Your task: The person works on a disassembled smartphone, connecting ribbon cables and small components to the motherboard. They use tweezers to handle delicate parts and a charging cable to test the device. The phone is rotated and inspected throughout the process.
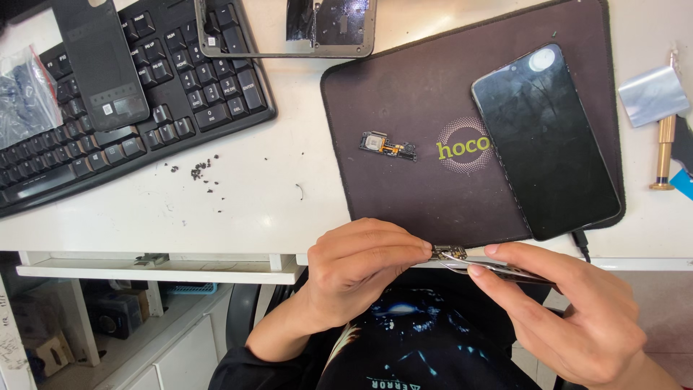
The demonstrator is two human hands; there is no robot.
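Pinching a tiny circuit-board part point(448, 253) between thumb and fingertips, the left hand point(361, 266) holds it just off the near edge of the dark mat point(404, 123), likely to keep it steady at working height. Right hand point(570, 307) grips metal tweezers point(491, 267) narrowly, tips touching the part, probably so they can work it. On the mat: a small camera-like module with orange flex point(388, 145) left of centre, and a black phone point(546, 141) face-down at the mat's right, cable at its near end. Left of the mat: loose dark screws or crumbs point(196, 170), a black keyboard point(188, 94) with a phone back cover point(101, 61) lying on it. Beyond the mat, a phone frame point(285, 29). Right of the mat: a brass-handled tool point(663, 155).
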